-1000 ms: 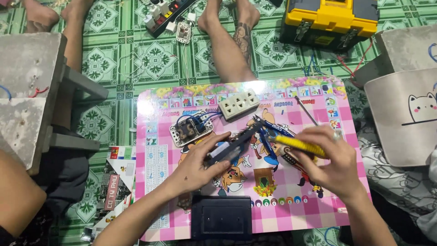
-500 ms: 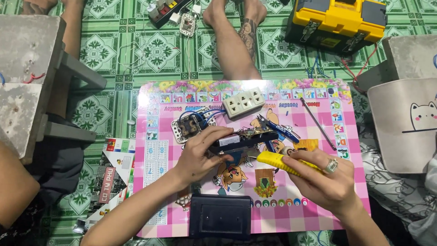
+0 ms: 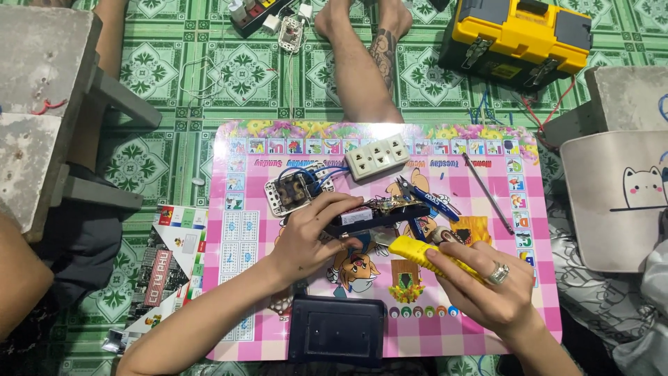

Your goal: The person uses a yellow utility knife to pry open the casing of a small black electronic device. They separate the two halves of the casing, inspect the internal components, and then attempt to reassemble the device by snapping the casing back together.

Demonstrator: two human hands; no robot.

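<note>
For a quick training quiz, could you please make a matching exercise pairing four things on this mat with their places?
1. white socket
2. yellow tool
3. dark box
4. metal rod

a. in the right hand
b. near edge of the mat, between the forearms
c. far part of the mat, middle
d. right part of the mat, lying aslant

Pairs: 1-c, 2-a, 3-b, 4-d

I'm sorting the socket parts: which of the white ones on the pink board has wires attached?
The opened socket near the left hand: blue wires run from it. The three-outlet strip beyond lies closed, no wires visible.
</note>
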